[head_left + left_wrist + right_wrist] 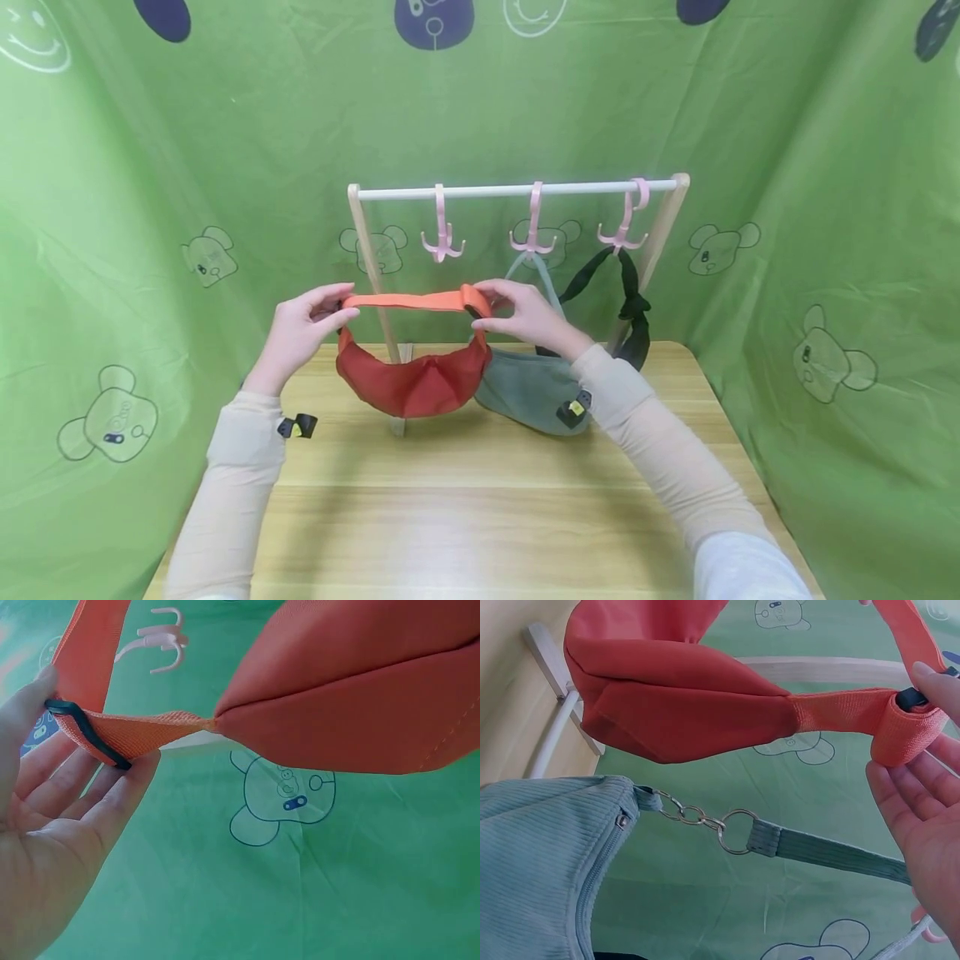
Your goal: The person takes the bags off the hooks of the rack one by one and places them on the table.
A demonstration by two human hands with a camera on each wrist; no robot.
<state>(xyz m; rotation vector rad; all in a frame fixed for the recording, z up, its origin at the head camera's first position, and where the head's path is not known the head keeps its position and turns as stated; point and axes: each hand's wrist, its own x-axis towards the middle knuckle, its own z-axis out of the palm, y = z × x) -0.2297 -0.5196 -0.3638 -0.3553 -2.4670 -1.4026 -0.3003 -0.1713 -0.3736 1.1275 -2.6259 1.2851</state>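
Observation:
A red waist bag point(420, 385) with an orange strap point(408, 301) hangs in the air between my two hands, in front of the rack's left side. My left hand point(302, 329) pinches the strap at its left end, by a black buckle point(90, 735). At the other end my right hand point(528, 315) grips the folded strap beside a second black buckle point(911, 699). Behind my right forearm a grey-green corduroy bag point(528, 387) hangs from the middle pink hook point(533, 221). The left pink hook point(442, 225) carries nothing.
A rack with a white rail point(487, 192) and wooden legs stands on the wooden table point(450, 517). From its right pink hook point(624, 218) hangs a black bag point(636, 333) with a knotted strap. Green printed cloth point(840, 250) surrounds the table at the back and sides.

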